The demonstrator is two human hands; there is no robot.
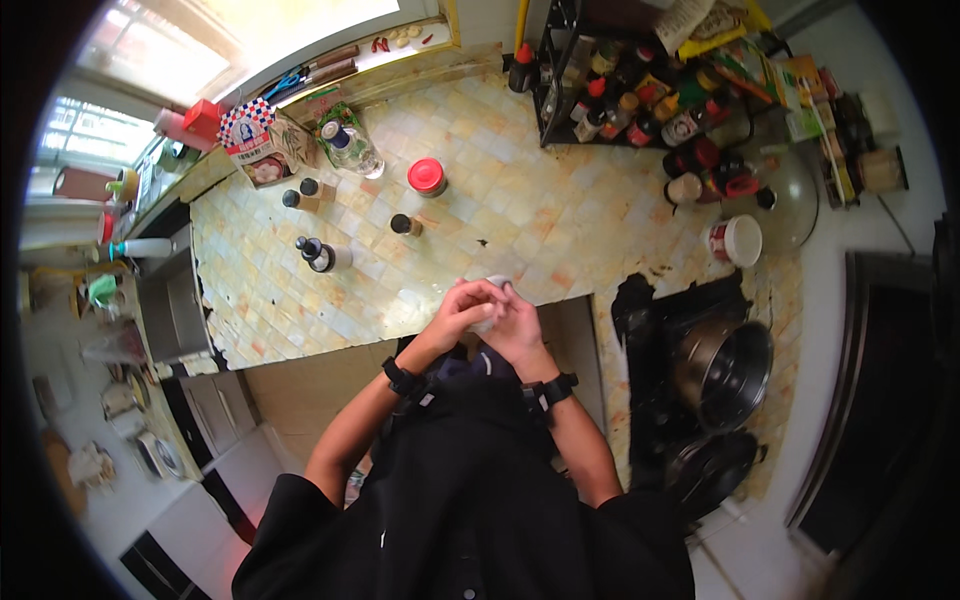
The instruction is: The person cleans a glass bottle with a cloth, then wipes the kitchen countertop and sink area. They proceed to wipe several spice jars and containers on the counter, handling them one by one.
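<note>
My left hand (466, 309) and my right hand (517, 326) meet at the near edge of the tiled counter (450, 247). Between them is a small whitish thing (496, 281), mostly hidden by the fingers; its kind cannot be told, nor how each hand grips it. Beyond the hands stand a small black-capped jar (406, 225) and a red-lidded jar (427, 177). Farther left are a dark-topped bottle (322, 255), two more small black-capped jars (300, 200) and a clear bottle (358, 154).
A rack of sauce bottles (622, 112) fills the back right corner. A white tub (736, 241) stands below it. On the stove at right is a metal pot (724, 373), with a dark pan (712, 469) nearer me. A sink (172, 307) lies at left; packaged bags (259, 146) lean by the window.
</note>
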